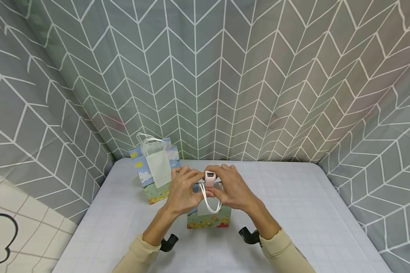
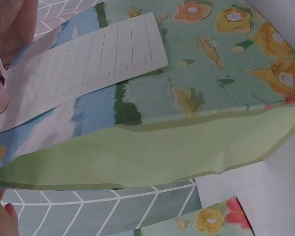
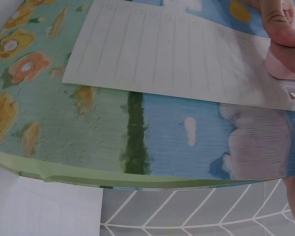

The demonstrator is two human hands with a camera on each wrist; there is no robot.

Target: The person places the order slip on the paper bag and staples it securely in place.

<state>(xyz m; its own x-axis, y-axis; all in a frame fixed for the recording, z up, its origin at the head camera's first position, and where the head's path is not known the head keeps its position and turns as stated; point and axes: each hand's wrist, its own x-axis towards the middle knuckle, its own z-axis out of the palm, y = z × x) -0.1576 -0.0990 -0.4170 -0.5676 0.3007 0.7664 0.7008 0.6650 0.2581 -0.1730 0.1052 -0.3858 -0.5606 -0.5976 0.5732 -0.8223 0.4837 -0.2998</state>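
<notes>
Above the table, both hands grip a small pink stapler (image 1: 210, 181) at the top of a floral paper gift bag (image 1: 208, 222). My left hand (image 1: 184, 191) has its thumb and index finger against it; my right hand (image 1: 234, 189) holds it from the other side. White cord handles (image 1: 212, 208) hang in front of the bag. A lined white note paper (image 3: 172, 54) lies against the bag's front, its top end at the stapler. The stapler's jaws are mostly hidden by fingers.
A matching gift bag (image 1: 174, 151) with a white paper (image 1: 158, 168) on its front lies at the back left of the white-covered table (image 1: 276, 197). Patterned grey curtains (image 1: 208, 76) enclose the table's back and sides.
</notes>
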